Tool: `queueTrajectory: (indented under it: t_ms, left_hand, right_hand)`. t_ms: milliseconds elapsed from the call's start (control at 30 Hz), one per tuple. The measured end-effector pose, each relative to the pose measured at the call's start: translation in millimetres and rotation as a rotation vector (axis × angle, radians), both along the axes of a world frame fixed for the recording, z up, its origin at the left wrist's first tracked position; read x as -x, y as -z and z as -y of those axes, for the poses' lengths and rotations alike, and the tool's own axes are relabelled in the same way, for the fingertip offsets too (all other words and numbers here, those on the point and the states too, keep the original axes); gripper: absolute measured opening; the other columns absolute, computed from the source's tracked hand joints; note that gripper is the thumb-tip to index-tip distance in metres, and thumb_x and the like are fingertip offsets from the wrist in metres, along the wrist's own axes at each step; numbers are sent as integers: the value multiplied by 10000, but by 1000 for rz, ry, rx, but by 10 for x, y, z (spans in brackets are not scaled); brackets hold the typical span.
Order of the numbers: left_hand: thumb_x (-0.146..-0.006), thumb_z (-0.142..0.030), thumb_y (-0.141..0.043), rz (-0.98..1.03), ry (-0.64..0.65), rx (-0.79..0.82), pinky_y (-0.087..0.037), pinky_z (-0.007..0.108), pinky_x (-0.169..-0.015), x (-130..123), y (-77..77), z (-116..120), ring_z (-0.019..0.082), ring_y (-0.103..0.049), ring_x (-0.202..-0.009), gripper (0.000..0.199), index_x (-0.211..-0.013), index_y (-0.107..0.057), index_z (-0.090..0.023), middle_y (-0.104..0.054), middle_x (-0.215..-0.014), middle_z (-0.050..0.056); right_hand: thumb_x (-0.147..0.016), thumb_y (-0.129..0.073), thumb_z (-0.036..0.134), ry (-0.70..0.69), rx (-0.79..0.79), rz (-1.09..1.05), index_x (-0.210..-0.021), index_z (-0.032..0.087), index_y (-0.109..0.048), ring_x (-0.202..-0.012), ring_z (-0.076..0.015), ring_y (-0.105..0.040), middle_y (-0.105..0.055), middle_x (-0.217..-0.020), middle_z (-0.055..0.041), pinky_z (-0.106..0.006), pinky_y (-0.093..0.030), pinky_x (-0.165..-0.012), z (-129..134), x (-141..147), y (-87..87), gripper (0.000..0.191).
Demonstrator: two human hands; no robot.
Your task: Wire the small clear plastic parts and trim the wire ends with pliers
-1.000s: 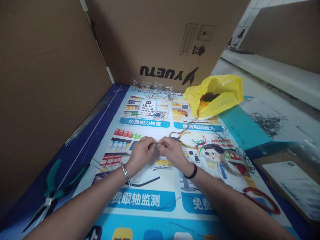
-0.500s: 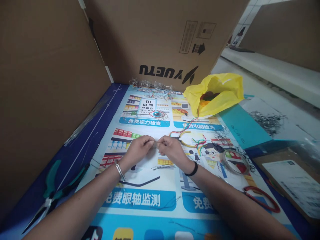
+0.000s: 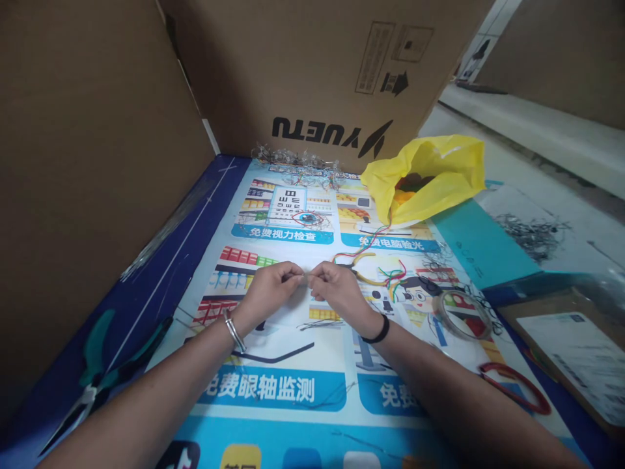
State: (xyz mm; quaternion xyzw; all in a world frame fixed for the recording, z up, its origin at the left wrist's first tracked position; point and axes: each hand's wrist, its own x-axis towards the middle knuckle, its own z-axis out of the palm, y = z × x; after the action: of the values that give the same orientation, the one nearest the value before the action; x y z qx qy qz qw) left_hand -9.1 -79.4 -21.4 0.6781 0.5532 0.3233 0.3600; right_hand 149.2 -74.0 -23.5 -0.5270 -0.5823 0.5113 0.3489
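Note:
Over the middle of the printed poster (image 3: 273,430), my left hand (image 3: 277,286) and my right hand (image 3: 336,286) meet fingertip to fingertip. Both are closed in a pinch. Whatever lies between the fingers is too small to make out. Just beyond my right hand are yellow-handled pliers (image 3: 368,281), with red, green and yellow wires (image 3: 396,273) beside them. Several thin dark wire pieces (image 3: 319,324) lie on the poster below my hands.
Cardboard walls (image 3: 303,65) stand at the back and left. Green-handled pliers (image 3: 97,384) lie at left, near a bundle of thin wires (image 3: 159,241). To the right are a yellow bag (image 3: 439,163), a clear tape-like roll (image 3: 463,314), a red wire coil (image 3: 517,389) and a wire heap (image 3: 532,234).
The view has shifted slightly, so the surroundings sit a little differently. My hands keep the same pinched pose, fingertips together.

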Motion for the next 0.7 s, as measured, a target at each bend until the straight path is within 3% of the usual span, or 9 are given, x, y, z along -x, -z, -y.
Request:
queueTrajectory:
  t_ms: [233,433,700]
  left_hand:
    - [-731,-224,-498,-108,-52,-1,-355,200,-514,-59,-74,-3,98,-505,-519,124,-654,-587,-184,-562,-514,-51]
    - [-720,-227,-501,-40,-58,83,-360,201,-494,-65,-77,-20,92,-494,-467,116,-640,-569,-177,-544,-475,-49]
    - [-756,-295,-506,85,23,150,-365,187,-467,4,-8,-54,81,-490,-439,157,-801,-605,-183,-540,-482,-56]
  right_hand:
    - [-724,-518,254,-19,-75,64,-685,172,-554,-490,-91,-519,-552,-534,32,-202,-430,-492,21,0,4,98]
    - [-702,-520,238,-32,-85,58,-661,178,-539,-468,-78,-494,-523,-524,48,-184,-405,-465,1,-2,54,75]
    - [-682,-540,267,-26,20,23,-665,171,-527,-436,-76,-513,-529,-531,48,-175,-423,-417,-18,1,-6,98]
